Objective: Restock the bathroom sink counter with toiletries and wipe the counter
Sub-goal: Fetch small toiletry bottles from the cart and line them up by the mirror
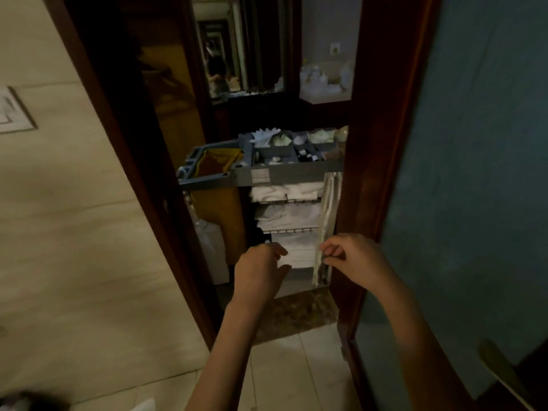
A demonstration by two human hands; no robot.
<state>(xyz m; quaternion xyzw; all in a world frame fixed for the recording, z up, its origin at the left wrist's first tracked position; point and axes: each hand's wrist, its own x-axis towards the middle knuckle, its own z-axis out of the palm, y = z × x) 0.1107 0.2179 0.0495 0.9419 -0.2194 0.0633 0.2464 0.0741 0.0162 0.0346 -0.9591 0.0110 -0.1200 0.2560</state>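
Loosely curled and seemingly empty, though blur hides any pinch on the right, left hand (pixel 261 271) and right hand (pixel 355 262) reach through the doorway (pixel 367 143) toward the cart (pixel 207 180) parked beyond, towels (pixel 290 216) shelved low, toiletries (pixel 296 140) sorted on top for quick picking.

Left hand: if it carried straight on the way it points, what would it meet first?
Most likely the folded white towels on the lowest shelf of the cart, just ahead of the left hand, though depth is hard to judge here.
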